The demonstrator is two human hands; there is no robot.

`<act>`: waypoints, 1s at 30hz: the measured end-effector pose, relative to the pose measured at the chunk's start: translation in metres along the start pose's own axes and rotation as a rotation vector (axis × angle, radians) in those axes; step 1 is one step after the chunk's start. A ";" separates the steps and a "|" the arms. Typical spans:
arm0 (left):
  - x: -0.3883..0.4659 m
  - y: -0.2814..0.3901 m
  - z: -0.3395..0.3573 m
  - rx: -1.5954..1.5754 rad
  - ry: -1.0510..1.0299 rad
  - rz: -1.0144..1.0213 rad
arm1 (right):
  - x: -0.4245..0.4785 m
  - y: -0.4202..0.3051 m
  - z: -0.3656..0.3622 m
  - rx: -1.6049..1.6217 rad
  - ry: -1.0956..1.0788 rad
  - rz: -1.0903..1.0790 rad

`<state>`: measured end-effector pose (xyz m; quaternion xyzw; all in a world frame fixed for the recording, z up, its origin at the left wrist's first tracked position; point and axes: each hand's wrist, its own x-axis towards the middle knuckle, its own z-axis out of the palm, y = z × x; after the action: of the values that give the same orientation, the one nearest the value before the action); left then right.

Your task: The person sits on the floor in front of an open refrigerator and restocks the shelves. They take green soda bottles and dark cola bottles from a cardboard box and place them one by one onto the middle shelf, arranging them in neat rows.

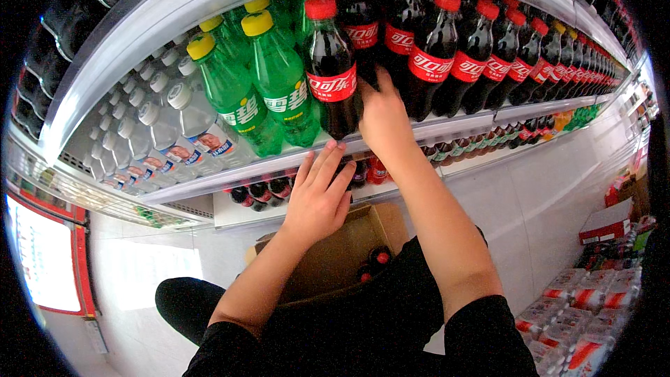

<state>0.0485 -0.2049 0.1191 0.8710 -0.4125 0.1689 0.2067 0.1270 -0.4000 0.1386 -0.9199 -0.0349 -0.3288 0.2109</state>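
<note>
My left hand point(322, 193) lies palm down with its fingers spread. Its fingertips rest at the shelf's front edge point(261, 174), just below the base of a front Coca-Cola bottle point(331, 65) with a red cap and red label. My right hand point(386, 115) reaches into the gap to the right of that bottle, two fingers pointing inward and apart. One finger is against or very near the bottle's side; I see nothing held, though the palm side is hidden. Green Sprite bottles point(282, 84) with yellow caps stand left of the Coca-Cola. More Coca-Cola bottles point(432, 63) stand to the right.
Clear, white-capped bottles point(180, 99) fill the shelf's left end. Below is a lower shelf of small bottles point(450, 152). An open cardboard box point(319, 272) with a few red-capped bottles point(379, 256) sits before me. Shrink-wrapped packs point(570, 314) are stacked at right.
</note>
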 end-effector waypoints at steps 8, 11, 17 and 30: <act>0.001 0.000 -0.005 -0.014 -0.038 0.001 | 0.021 0.002 0.005 0.070 -0.099 0.115; -0.002 -0.002 -0.007 -0.022 -0.037 0.006 | 0.024 0.004 0.011 0.065 -0.096 0.119; -0.020 0.001 -0.004 -0.092 0.025 -0.021 | 0.034 -0.004 -0.001 0.143 -0.235 0.313; -0.103 0.020 0.126 -0.258 -0.802 -0.212 | -0.050 -0.007 -0.035 0.301 0.288 -0.305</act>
<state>-0.0132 -0.2124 -0.0321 0.8721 -0.3863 -0.2582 0.1534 0.0659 -0.4045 0.1347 -0.8060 -0.1912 -0.4756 0.2961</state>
